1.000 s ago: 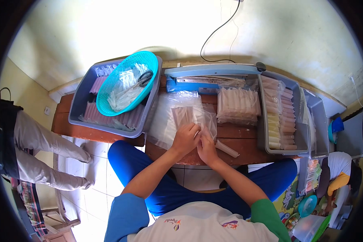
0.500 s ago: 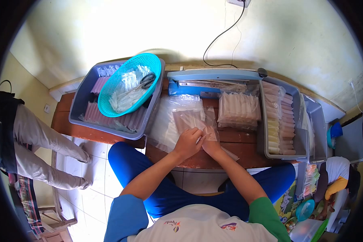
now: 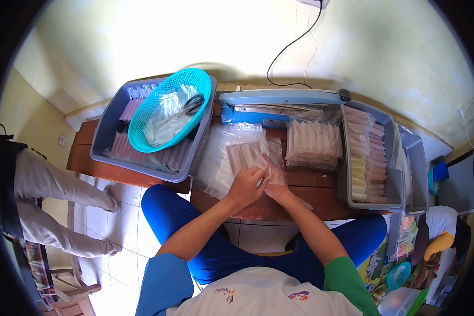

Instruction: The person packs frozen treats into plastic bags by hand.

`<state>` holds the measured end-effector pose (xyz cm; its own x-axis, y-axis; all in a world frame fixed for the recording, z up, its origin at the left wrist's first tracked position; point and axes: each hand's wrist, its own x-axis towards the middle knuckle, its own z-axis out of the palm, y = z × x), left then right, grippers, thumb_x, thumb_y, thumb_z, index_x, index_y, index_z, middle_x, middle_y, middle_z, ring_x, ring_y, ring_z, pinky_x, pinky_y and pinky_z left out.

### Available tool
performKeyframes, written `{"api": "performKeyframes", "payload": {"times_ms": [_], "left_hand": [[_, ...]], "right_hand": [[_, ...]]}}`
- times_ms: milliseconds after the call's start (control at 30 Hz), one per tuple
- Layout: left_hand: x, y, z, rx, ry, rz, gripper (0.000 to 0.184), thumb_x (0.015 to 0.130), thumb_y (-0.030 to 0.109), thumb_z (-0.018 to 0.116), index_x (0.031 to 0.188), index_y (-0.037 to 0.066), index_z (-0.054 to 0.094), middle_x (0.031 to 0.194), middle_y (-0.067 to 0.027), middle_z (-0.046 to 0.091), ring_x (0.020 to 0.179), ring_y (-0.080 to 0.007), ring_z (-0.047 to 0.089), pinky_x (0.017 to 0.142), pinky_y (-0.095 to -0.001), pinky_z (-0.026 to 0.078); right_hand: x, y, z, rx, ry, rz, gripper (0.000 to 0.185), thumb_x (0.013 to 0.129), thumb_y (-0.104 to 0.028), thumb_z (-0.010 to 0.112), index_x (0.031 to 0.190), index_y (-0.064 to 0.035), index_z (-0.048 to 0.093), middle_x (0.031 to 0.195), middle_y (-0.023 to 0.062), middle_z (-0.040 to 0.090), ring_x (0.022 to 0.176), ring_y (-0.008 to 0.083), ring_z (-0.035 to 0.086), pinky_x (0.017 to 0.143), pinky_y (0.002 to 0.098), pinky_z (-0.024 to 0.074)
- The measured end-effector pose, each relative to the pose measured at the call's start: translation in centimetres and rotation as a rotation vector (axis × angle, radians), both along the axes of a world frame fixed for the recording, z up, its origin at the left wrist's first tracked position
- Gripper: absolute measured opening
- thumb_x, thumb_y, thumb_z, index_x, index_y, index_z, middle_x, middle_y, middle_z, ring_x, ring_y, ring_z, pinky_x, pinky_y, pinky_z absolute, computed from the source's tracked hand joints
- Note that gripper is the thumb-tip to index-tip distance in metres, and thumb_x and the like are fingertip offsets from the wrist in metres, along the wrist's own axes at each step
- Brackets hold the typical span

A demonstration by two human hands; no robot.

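My left hand point(image 3: 246, 185) has its fingers bent at the open end of a clear plastic bag point(image 3: 244, 154) that holds pinkish tubes. Inside or under the bag's right part is my right hand point(image 3: 275, 183), with film over its fingers. The bag lies on a stack of flat clear bags point(image 3: 216, 152). Just right of my right hand, a single tube shows in part near the table's front edge. A packed bundle of pinkish tubes point(image 3: 313, 142) sits farther right.
A grey tub point(image 3: 101, 126) at left bears a turquoise basket point(image 3: 137, 138) with plastic and scissors point(image 3: 194, 104). Behind is a blue sealer point(image 3: 284, 97). Grey tubs point(image 3: 400, 197) with tubes stand right. One person point(image 3: 58, 195) stands left; another point(image 3: 440, 231) is at lower right.
My right hand has slid under the film of the bag, and my left hand has shifted slightly toward me. The standing person's legs have moved a little.
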<state>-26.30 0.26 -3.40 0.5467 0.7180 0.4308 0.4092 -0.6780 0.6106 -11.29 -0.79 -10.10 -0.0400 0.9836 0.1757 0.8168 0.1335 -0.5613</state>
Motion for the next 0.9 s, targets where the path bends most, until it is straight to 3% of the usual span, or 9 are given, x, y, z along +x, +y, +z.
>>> {"api": "performKeyframes", "payload": {"times_ms": [200,267,367,600,667,700,800,867,900], "left_hand": [[0.0,0.0,0.0,-0.008,-0.018,-0.017,0.011,0.079,0.007,0.066,0.082,0.005,0.056,0.078,-0.0103,0.057,0.074,-0.032,0.058,0.072,-0.0402,0.044],[0.0,0.1,-0.2,0.008,0.005,-0.009,0.012,0.078,0.007,0.066,0.082,0.005,0.056,0.078,-0.0103,0.057,0.074,-0.0319,0.058,0.072,-0.0402,0.044],[0.0,0.1,-0.2,-0.003,-0.003,-0.009,0.012,0.077,0.007,0.066,0.082,0.005,0.056,0.078,-0.0104,0.057,0.074,-0.0318,0.057,0.072,-0.0402,0.045],[-0.1,0.2,-0.1,-0.011,-0.002,-0.002,0.012,0.077,0.005,0.069,0.083,0.004,0.058,0.08,-0.0101,0.06,0.075,-0.031,0.058,0.07,-0.039,0.044],[-0.1,0.2,0.2,-0.013,-0.019,-0.017,0.014,0.076,0.005,0.07,0.085,0.005,0.059,0.081,-0.009,0.06,0.076,-0.0301,0.059,0.072,-0.0385,0.044],[0.0,0.2,0.3,-0.013,-0.02,-0.024,0.014,0.076,0.005,0.07,0.085,0.005,0.059,0.081,-0.009,0.06,0.076,-0.0301,0.059,0.072,-0.0385,0.044],[0.0,-0.1,0.9,0.042,-0.045,-0.056,0.016,0.075,0.005,0.07,0.088,0.007,0.061,0.083,-0.0085,0.06,0.079,-0.0297,0.059,0.075,-0.039,0.043],[0.0,-0.4,1.3,0.069,-0.006,-0.1,0.019,0.074,0.005,0.07,0.092,0.008,0.062,0.085,-0.0084,0.059,0.084,-0.0295,0.059,0.077,-0.0393,0.043],[0.1,-0.6,1.1,0.059,-0.009,-0.109,0.019,0.074,0.005,0.07,0.092,0.008,0.062,0.085,-0.0084,0.059,0.084,-0.0295,0.059,0.077,-0.0393,0.043]], "right_hand": [[-0.3,-0.1,2.1,-0.036,0.052,-0.008,0.07,0.079,-0.015,0.063,0.145,-0.0103,0.041,0.147,0.0127,0.046,0.101,0.0335,0.066,0.084,0.042,0.054],[-0.2,-0.1,3.2,-0.209,0.054,0.01,0.076,0.08,-0.016,0.061,0.15,-0.0145,0.033,0.152,0.0122,0.04,0.107,0.0336,0.064,0.087,0.0416,0.0537],[0.4,0.4,-0.6,-0.057,-0.049,0.068,0.08,0.081,-0.018,0.061,0.154,-0.0184,0.026,0.153,0.012,0.037,0.109,0.0348,0.063,0.087,0.0421,0.0537],[-0.5,-0.1,2.1,-0.118,-0.073,0.023,0.083,0.082,-0.022,0.062,0.154,-0.0111,0.022,0.149,0.0165,0.041,0.112,0.0375,0.061,0.091,0.0456,0.0505],[-0.7,-0.9,3.5,-0.228,0.16,-0.022,0.065,0.084,-0.014,0.059,0.145,-0.0066,0.04,0.142,0.024,0.046,0.107,0.0379,0.063,0.089,0.0429,0.0523],[-0.4,-1.2,2.7,-0.227,0.16,-0.029,0.065,0.084,-0.014,0.059,0.145,-0.0066,0.04,0.142,0.024,0.046,0.107,0.0379,0.063,0.089,0.0429,0.0523],[0.9,-3.9,1.4,0.235,0.06,0.159,0.036,0.086,-0.008,0.058,0.122,-0.0016,0.06,0.124,0.0235,0.059,0.102,0.0383,0.063,0.085,0.0445,0.0521],[1.3,-7.0,6.0,0.045,0.281,0.136,0.016,0.085,-0.006,0.062,0.099,0.0002,0.067,0.112,0.0199,0.064,0.099,0.0382,0.063,0.083,0.0446,0.052],[2.1,-8.0,6.7,0.036,0.28,0.125,0.016,0.085,-0.006,0.062,0.099,0.0002,0.067,0.112,0.0199,0.064,0.099,0.0382,0.063,0.083,0.0446,0.052]]}}
